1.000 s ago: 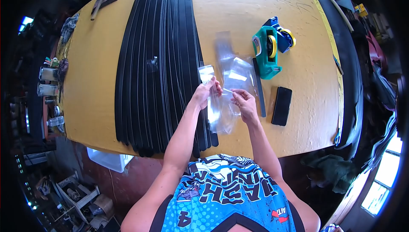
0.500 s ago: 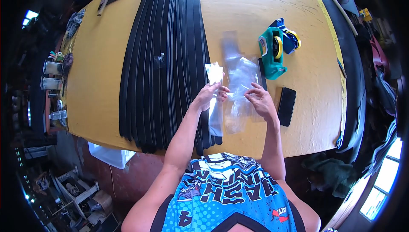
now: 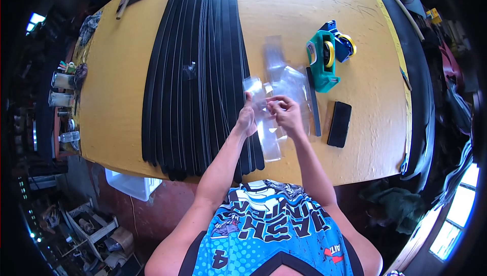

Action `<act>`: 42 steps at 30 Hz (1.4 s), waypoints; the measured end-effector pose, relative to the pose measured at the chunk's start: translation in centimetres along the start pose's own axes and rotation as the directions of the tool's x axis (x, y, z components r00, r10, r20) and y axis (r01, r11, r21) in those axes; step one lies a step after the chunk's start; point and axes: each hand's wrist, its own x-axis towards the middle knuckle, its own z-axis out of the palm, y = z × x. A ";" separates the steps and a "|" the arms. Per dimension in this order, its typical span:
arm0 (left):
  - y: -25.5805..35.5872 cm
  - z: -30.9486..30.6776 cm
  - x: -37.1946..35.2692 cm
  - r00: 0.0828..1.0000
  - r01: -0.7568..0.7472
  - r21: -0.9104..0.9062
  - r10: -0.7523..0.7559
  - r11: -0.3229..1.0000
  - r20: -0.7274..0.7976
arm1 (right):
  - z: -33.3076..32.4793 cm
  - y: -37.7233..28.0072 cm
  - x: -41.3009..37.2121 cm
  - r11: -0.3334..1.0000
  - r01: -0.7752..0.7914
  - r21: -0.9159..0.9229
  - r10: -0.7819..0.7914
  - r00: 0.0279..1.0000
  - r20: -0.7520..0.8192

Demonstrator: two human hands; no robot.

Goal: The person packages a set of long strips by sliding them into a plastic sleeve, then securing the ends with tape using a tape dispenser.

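My left hand point(image 3: 247, 117) is closed around a long clear plastic sleeve point(image 3: 270, 146), which lies along the right edge of the black strips point(image 3: 198, 98). Against the right side of that sleeve, my right hand point(image 3: 285, 115) has its thumb and fingers pinched together. What sits between those fingertips is too small and blurred to make out. More clear plastic sleeves point(image 3: 292, 81) lie loosely on the table just beyond my right hand, partly hidden by it.
A green tape dispenser point(image 3: 322, 76) and a blue tape dispenser point(image 3: 344, 48) stand at the right. Nearer me lie a black phone point(image 3: 340, 124) and a dark narrow strip point(image 3: 313, 106). A hammer point(image 3: 128, 1) rests at the far left of the yellow table point(image 3: 116, 98).
My right hand has moved left, from above the loose sleeves to the edge of the held sleeve. My left hand has turned slightly, and the sleeve's lower end has swung right.
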 end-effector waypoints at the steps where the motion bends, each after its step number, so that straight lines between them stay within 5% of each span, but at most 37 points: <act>1: 0.1 0.5 -0.1 0.998 0.062 -0.046 -0.062 0.997 -0.004 | 0.7 -0.1 -0.4 0.966 0.081 -0.244 -0.101 0.993 -0.068; 2: 0.0 0.7 -0.1 0.998 0.061 -0.045 -0.061 0.997 -0.002 | 1.4 -0.3 -0.8 0.909 0.128 -0.396 -0.194 0.972 -0.132; 4: -0.2 1.1 -0.4 0.998 -0.022 0.212 0.033 0.977 -0.050 | 2.3 -0.6 -1.4 0.901 0.149 -0.407 -0.252 0.944 -0.212; 8: 0.3 2.4 -1.2 0.995 0.008 0.162 0.009 0.987 -0.104 | 2.0 2.0 -2.0 0.853 0.182 -0.488 -0.323 0.920 -0.221; 10: 0.8 3.0 -1.6 0.995 -0.009 0.192 0.028 0.981 -0.099 | 1.6 2.8 -2.9 0.772 0.329 -0.543 -0.485 0.858 -0.169; 12: 1.4 3.2 -2.3 0.981 0.002 0.230 0.042 0.973 -0.188 | 0.6 3.0 -3.7 0.777 0.361 -0.515 -0.446 0.894 -0.046; 14: 2.1 3.3 -2.9 0.977 -0.032 0.287 0.091 0.957 -0.194 | 0.6 1.3 -4.9 0.992 0.095 0.077 -0.107 0.981 0.162; 16: 2.6 3.4 -3.1 0.968 -0.112 0.285 0.169 0.952 -0.183 | 0.5 1.2 -5.2 0.995 0.083 -0.059 -0.073 0.984 0.161; 19: 3.6 2.6 -3.1 0.977 -0.156 0.314 0.194 0.937 -0.094 | 0.7 2.4 -5.2 0.967 -0.201 0.155 0.107 0.876 0.470; 21: 3.9 2.0 -3.0 0.978 -0.156 0.341 0.194 0.927 -0.081 | 0.9 2.9 -5.4 0.962 -0.248 0.116 0.163 0.858 0.487; 23: 4.0 1.7 -2.8 0.968 -0.143 0.167 0.173 0.976 -0.180 | 1.2 4.2 -5.4 0.947 -0.268 0.177 0.163 0.876 0.454; 25: 3.6 0.7 -2.5 0.974 -0.155 0.070 0.165 0.985 -0.154 | 1.0 4.6 -5.3 0.904 -0.415 0.103 0.345 0.849 0.400; 27: 2.9 0.1 -2.7 0.980 -0.161 -0.072 0.150 0.984 -0.133 | 1.6 4.6 -5.4 0.889 -0.426 0.170 0.342 0.862 0.373; 30: 1.1 0.1 -3.5 0.990 -0.083 0.059 0.089 0.995 -0.112 | 2.0 5.0 -5.2 0.870 -0.423 0.254 0.329 0.881 0.340; 33: 0.9 -1.8 -3.4 0.981 -0.073 0.030 0.077 0.997 -0.178 | 1.5 5.2 -4.4 0.919 -0.351 -0.177 0.392 0.856 0.338; 34: 1.0 -2.5 -3.1 0.979 -0.088 -0.010 0.085 0.996 -0.185 | 1.2 3.9 -3.8 0.920 -0.346 -0.185 0.391 0.854 0.343; 36: 2.4 -1.6 -3.3 0.961 -0.080 0.122 0.109 0.989 -0.254 | 0.8 1.1 -1.9 0.838 -0.016 -0.545 0.095 0.989 0.116; 39: 3.1 -1.3 -3.1 0.936 -0.069 0.268 0.155 0.961 -0.316 | -1.2 -1.4 5.3 0.564 0.334 -0.755 -0.448 0.892 0.060; 40: 3.0 -1.3 -2.9 0.927 -0.069 0.308 0.175 0.949 -0.331 | -1.5 -2.6 8.1 0.432 0.391 -0.813 -0.586 0.806 0.077; 42: 2.7 -1.1 -2.5 0.907 -0.055 0.351 0.194 0.935 -0.374 | -1.3 -5.2 12.6 0.359 0.244 -0.901 -0.558 0.830 0.002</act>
